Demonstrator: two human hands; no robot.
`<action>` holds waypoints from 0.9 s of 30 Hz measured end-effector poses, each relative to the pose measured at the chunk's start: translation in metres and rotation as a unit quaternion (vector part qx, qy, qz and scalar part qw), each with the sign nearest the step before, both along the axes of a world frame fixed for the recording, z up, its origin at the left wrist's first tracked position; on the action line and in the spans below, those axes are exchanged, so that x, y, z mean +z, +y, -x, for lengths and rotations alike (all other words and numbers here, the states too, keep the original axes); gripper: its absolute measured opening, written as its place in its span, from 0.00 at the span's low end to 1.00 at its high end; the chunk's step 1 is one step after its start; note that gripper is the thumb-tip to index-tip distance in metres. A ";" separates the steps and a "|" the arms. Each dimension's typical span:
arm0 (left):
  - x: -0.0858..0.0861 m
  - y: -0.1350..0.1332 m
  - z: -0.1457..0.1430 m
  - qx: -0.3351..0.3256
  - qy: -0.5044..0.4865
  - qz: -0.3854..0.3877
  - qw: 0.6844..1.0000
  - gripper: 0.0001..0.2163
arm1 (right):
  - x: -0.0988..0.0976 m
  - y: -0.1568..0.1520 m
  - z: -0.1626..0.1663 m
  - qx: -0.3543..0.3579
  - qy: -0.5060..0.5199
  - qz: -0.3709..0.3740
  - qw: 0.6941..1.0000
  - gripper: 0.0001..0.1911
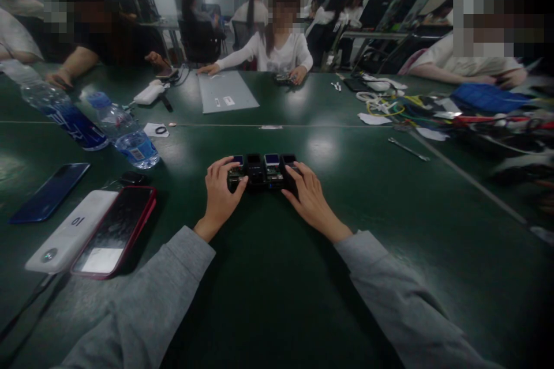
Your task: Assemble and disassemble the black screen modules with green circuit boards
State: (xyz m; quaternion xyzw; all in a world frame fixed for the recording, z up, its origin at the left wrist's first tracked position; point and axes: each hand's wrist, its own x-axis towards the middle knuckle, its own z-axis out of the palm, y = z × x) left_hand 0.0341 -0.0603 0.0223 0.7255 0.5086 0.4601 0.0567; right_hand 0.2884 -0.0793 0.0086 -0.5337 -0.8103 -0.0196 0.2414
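Several small electronic modules with little screens [254, 172] stand side by side in a row on the dark green table. Some have black cases; others show bare green circuit board, such as the one with a pale-framed screen [272, 160]. My left hand [220, 193] curls its fingers and thumb around the left end of the row. At the right end, my right hand [309, 196] rests its fingers on the black module, its thumb along the near side. The fingers partly cover both end modules.
Left of my arm lie a red-cased phone [115, 236], a white power bank [71, 230] and a blue phone [49, 191]. Two water bottles [130, 135] [64, 112] stand behind them. A wrench [409, 150] and tangled cables [389, 105] lie rightward. People sit across the table.
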 end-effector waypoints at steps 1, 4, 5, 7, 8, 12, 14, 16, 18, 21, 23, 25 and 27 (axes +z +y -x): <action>-0.002 0.002 0.001 -0.001 -0.001 0.010 1.000 0.22 | 0.000 0.000 0.000 0.000 0.001 0.000 1.000 0.32; -0.011 0.006 0.002 -0.028 0.004 0.042 0.999 0.36 | -0.001 0.000 0.001 -0.003 0.002 0.002 1.000 0.32; -0.013 0.008 0.003 -0.037 0.007 0.050 0.998 0.39 | -0.001 0.000 0.001 -0.003 0.002 0.003 1.000 0.33; -0.017 0.010 0.004 -0.051 0.012 0.061 0.997 0.43 | -0.002 0.000 0.000 -0.005 0.001 0.007 1.000 0.33; -0.019 0.010 0.004 -0.056 0.013 0.065 0.996 0.43 | -0.002 0.000 0.000 -0.004 0.001 0.010 1.000 0.33; -0.023 0.014 0.006 -0.074 0.010 0.084 0.994 0.45 | -0.002 0.001 -0.001 0.003 0.009 0.019 1.000 0.32; -0.024 0.016 0.007 -0.085 -0.001 0.094 0.992 0.45 | -0.002 0.001 -0.001 0.007 0.015 0.019 1.000 0.32; -0.026 0.017 0.007 -0.094 -0.014 0.098 0.991 0.44 | -0.002 0.001 -0.001 0.009 0.019 0.019 1.000 0.31; -0.028 0.019 0.008 -0.100 -0.021 0.097 0.990 0.44 | -0.003 0.002 -0.001 0.010 0.022 0.020 1.000 0.31; -0.028 0.020 0.008 -0.103 -0.013 0.100 0.990 0.45 | -0.003 0.002 -0.001 0.010 0.025 0.023 0.999 0.32; -0.028 0.020 0.008 -0.101 -0.004 0.103 0.990 0.46 | -0.003 0.002 -0.001 0.009 0.027 0.023 0.999 0.32; -0.027 0.019 0.007 -0.099 0.003 0.107 0.989 0.46 | -0.003 0.002 -0.001 0.008 0.027 0.024 0.999 0.32; -0.027 0.019 0.007 -0.096 0.005 0.111 0.989 0.45 | -0.002 0.001 -0.001 0.009 0.026 0.025 0.999 0.32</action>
